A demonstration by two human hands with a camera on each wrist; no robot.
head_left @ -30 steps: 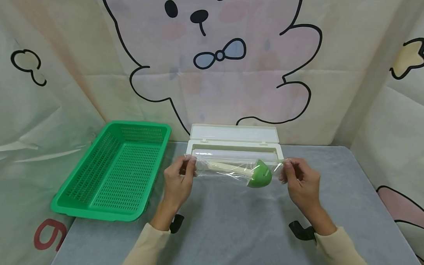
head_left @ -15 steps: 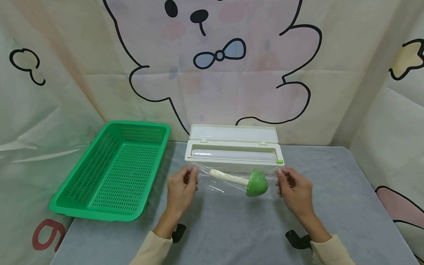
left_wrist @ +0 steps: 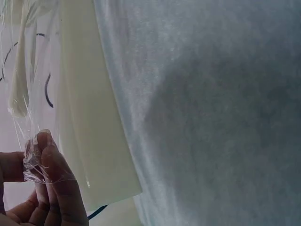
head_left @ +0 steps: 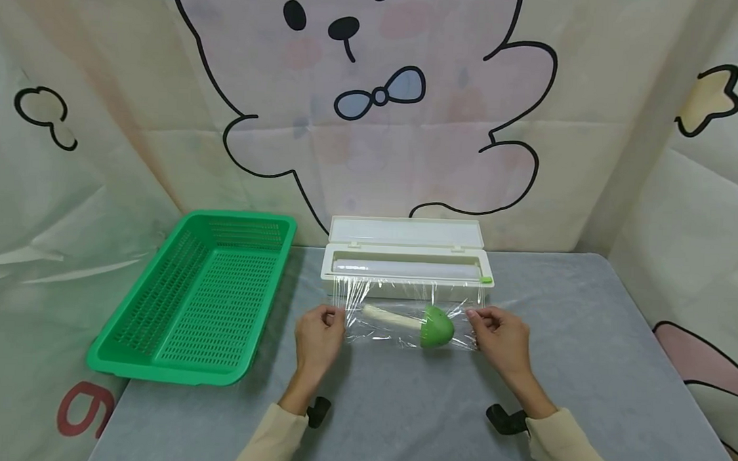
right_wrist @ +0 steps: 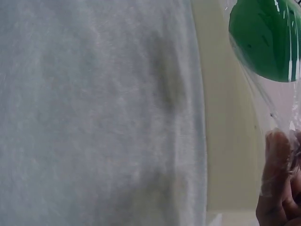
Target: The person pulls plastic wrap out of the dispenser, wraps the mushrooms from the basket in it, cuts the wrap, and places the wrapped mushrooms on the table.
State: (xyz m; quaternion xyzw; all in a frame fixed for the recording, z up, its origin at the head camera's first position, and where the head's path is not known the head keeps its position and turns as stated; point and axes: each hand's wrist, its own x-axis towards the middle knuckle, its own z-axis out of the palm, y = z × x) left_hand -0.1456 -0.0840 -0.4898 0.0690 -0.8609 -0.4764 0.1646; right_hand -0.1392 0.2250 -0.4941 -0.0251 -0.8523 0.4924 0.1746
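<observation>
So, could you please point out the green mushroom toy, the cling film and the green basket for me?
green mushroom toy (head_left: 435,326), head view, on its green cap.
cling film (head_left: 381,295), head view, on the stretched sheet near the dispenser.
green basket (head_left: 156,371), head view, on its near rim.

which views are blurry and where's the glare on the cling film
Head view: sharp, edges bowed by the wide lens; white glints streak the cling film around the green toy. Both wrist views: soft focus; film shines by the left hand and right hand.
</observation>
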